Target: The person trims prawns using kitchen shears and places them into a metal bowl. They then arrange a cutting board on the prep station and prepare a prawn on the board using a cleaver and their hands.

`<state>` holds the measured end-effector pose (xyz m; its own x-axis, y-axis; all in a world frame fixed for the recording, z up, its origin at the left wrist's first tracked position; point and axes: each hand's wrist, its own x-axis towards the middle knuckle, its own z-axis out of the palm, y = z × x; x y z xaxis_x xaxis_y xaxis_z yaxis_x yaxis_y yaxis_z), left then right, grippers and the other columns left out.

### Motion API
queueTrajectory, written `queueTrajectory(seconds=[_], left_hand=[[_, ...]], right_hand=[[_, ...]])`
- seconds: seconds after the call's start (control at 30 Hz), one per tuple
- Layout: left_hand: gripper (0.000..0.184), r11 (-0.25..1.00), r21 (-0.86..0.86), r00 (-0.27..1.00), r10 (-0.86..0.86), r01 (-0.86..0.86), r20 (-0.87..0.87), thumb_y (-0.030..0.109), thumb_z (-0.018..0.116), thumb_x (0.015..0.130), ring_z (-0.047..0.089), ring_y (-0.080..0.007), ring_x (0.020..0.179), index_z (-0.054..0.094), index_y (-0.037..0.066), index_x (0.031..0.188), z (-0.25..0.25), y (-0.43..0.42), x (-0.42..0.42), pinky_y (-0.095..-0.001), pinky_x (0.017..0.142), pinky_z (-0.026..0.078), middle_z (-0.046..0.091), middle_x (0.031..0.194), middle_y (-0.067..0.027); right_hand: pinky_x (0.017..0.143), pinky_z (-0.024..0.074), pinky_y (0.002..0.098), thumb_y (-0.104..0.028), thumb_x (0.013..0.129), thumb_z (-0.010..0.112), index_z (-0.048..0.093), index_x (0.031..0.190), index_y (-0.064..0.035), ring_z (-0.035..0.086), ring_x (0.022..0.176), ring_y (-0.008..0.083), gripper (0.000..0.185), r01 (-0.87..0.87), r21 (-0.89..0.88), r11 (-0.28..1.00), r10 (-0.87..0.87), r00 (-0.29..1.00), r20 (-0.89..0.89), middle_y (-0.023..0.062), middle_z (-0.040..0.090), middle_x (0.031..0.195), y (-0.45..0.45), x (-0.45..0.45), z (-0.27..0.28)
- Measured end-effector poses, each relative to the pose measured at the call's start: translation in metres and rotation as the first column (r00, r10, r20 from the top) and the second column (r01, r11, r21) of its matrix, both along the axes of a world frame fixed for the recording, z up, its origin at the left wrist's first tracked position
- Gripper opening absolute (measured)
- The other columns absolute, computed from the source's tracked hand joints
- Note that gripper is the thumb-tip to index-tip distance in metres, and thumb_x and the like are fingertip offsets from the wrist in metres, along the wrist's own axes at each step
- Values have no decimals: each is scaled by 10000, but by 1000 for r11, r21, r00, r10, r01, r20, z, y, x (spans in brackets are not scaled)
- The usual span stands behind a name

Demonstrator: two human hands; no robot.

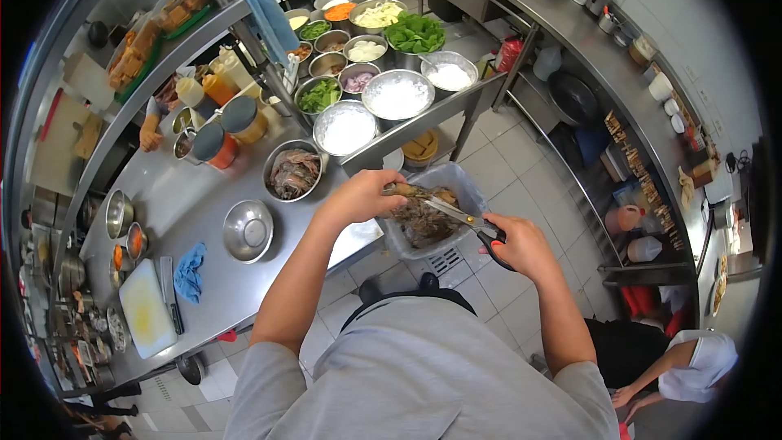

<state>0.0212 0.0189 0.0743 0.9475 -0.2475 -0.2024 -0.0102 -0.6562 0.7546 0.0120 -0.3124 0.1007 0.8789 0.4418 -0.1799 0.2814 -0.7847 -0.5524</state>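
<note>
Above a translucent grey plastic bin [470, 188], both hands at work. Left hand [368, 195]: grip clamped on a grey-brown shrimp [399, 189], held over the bin's near-left side. Right hand [520, 243]: grip closed around black-handled metal scissors [472, 220], blades pointing left at the shrimp; can't tell if they touch it. More brownish pieces [428, 224] sit inside the bin, below the scissors.

Left of the bin, on the stainless-steel surface [216, 205]: round steel bowl of raw shrimp [292, 147], second round steel bowl [248, 232] nearer the wearer, crumpled blue cloth [191, 272], black-handled knife [169, 281] just beside a yellow-stained white cutting board [148, 318]. Beyond the bin: leafy greens [415, 33] among the ingredient bowls. Lower right: another person in a white top [696, 367].
</note>
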Motion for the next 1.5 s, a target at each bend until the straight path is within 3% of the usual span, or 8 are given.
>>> queueTrajectory(seconds=[0.17, 0.23, 0.33, 0.37, 0.47, 0.7, 0.83, 1.5], left_hand=[[381, 997, 14, 996, -80, 80, 44, 280, 760, 852, 704, -338, 836, 691, 49, 1146, -9, -21, 20, -411, 772, 532, 725, 894, -194], [349, 995, 59, 996, -81, 79, 29, 207, 755, 872, 689, -211, 803, 685, 41, 1171, -11, -28, 31, -355, 762, 533, 739, 906, -133], [351, 994, -104, 990, -28, 14, -137, 215, 753, 888, 670, -184, 808, 682, 40, 1184, -16, -35, 46, -341, 773, 523, 724, 881, -115], [357, 998, -41, 997, -57, 55, -60, 216, 757, 894, 640, -158, 832, 677, 33, 1190, -33, -32, 57, -324, 785, 508, 711, 905, -94], [360, 964, -260, 984, 15, -62, -179, 197, 764, 888, 621, -150, 871, 673, 23, 1189, -38, -33, 64, -320, 797, 497, 709, 967, -88], [365, 992, -119, 996, 42, -51, -75, 135, 769, 874, 618, -142, 935, 658, 7, 1197, -53, -25, 63, -306, 850, 496, 701, 998, -64], [346, 955, -286, 991, 50, -85, -127, 84, 757, 867, 627, -138, 911, 661, 19, 1193, -62, -22, 55, -298, 836, 503, 701, 1021, -49], [326, 830, -542, 927, -90, -133, -365, 29, 682, 931, 637, -110, 1018, 629, 2, 1251, -97, -35, 17, -278, 927, 518, 692, 1113, -32]], right_hand=[[754, 540, 451, -258, 738, 834, 712, 1218, -93, 696, 821, 367, 523, 71, -49, 996, -72, 997, -31, 184, 734, 908, -13, 1, -8], [645, 504, 398, -137, 741, 800, 711, 1217, -72, 655, 636, 312, 489, 90, -41, 995, -90, 996, 3, 169, 709, 769, -21, 4, -18], [652, 515, 379, -130, 741, 795, 720, 1206, -79, 665, 632, 289, 473, 171, 46, 984, -167, 982, -89, 148, 727, 767, -36, 12, -41], [652, 515, 379, -130, 741, 795, 720, 1206, -79, 665, 632, 289, 473, 177, 45, 983, -173, 981, -88, 148, 727, 767, -40, 14, -46], [685, 530, 369, -144, 741, 809, 713, 1212, -79, 679, 670, 275, 485, 232, 19, 973, -229, 969, -92, 124, 744, 795, -47, 17, -46], [789, 529, 386, -285, 678, 904, 652, 1280, -80, 676, 883, 281, 684, 197, -37, 980, -199, 976, -85, 153, 714, 1004, -50, 15, -30], [824, 528, 414, -350, 687, 901, 648, 1314, -116, 678, 922, 320, 716, 202, 120, 972, -190, 976, -103, 184, 707, 1000, -49, 17, -34], [760, 514, 335, -265, 698, 920, 640, 1335, -131, 601, 807, 210, 709, 93, 231, 968, -60, 987, -146, 112, 659, 953, -35, 8, -80]])
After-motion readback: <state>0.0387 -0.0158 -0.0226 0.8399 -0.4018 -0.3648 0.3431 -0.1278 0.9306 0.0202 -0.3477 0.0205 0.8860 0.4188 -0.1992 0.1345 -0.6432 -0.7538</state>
